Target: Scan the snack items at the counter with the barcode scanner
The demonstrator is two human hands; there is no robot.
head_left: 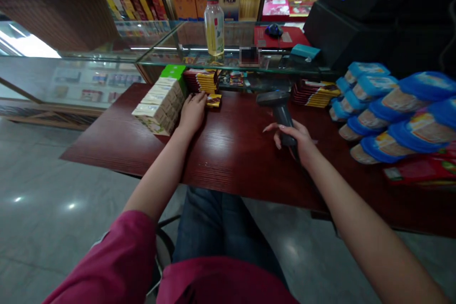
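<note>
I sit at a dark red wooden counter (pixel 231 152). My left hand (pixel 193 113) lies on the counter with its fingers bent against a row of cream cartons (pixel 160 107) and touching a small yellow and dark packet (pixel 213 100). Behind that packet stands a stack of yellow and dark red cartons (pixel 202 80). My right hand (pixel 297 138) is wrapped round the handle of a grey barcode scanner (pixel 280 109), whose head points away from me, above the counter top.
Blue-wrapped packs (pixel 388 109) are piled at the right, with red packs (pixel 420 171) under them. A second carton stack (pixel 315 92) lies behind the scanner. A glass shelf (pixel 171 54) carries a bottle of yellow drink (pixel 214 16). A black register (pixel 359 19) stands back right.
</note>
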